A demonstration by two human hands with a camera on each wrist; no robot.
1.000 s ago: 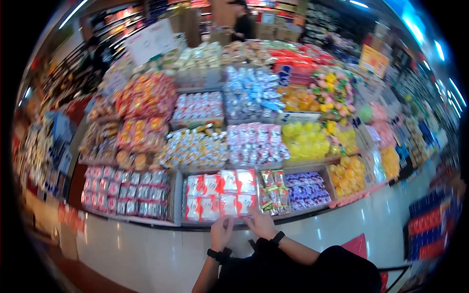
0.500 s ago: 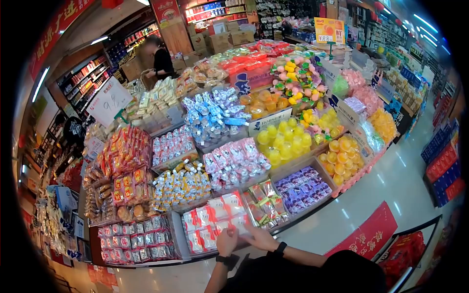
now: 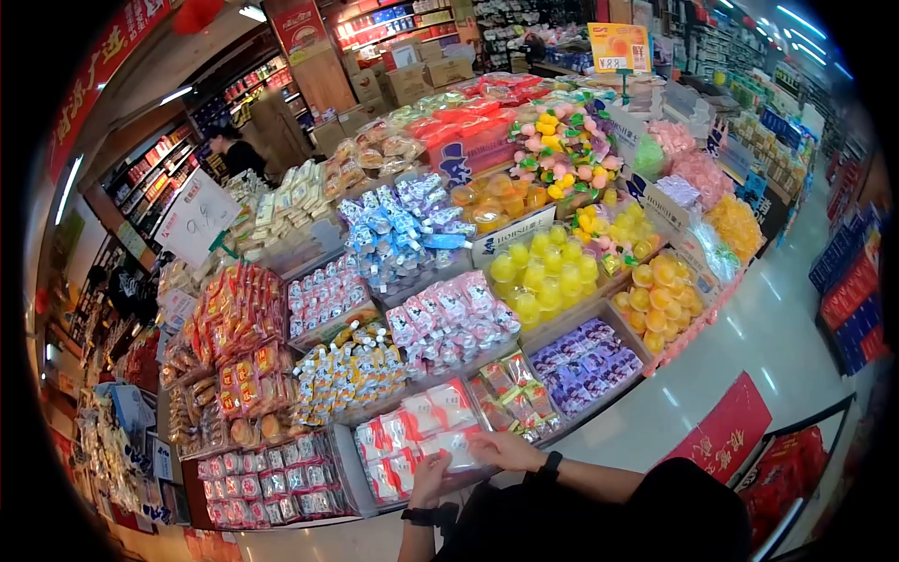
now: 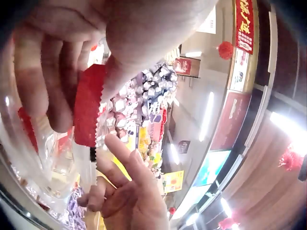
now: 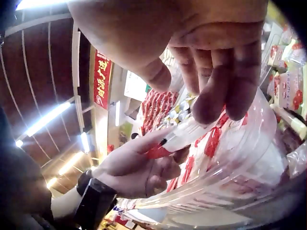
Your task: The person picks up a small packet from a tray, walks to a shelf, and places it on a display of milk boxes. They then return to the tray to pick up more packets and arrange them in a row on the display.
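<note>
A small red-and-white packet [image 4: 88,110] [image 5: 180,139] is pinched at its red end by my left hand [image 3: 431,480] [image 5: 134,167]. My right hand [image 3: 508,451] [image 4: 136,196] is at the packet's white end; in the right wrist view its thumb stands apart from the bent fingers, and the fingertips are beside or touching the wrapper. Below both hands lies a clear-walled bin of similar red-and-white packets [image 3: 426,417], at the front edge of the display.
Left of that bin are small wrapped packs [image 3: 272,482]; to its right are green-and-red packets [image 3: 515,398] and purple ones [image 3: 585,365]. Yellow cups [image 3: 543,276] and other sweets rise behind. A person in dark clothing [image 3: 242,157] is at the back left.
The head view has turned, then shifted slightly. Both hands stay close together over the front bin, the right hand now a little farther right. The person at the back has moved left.
</note>
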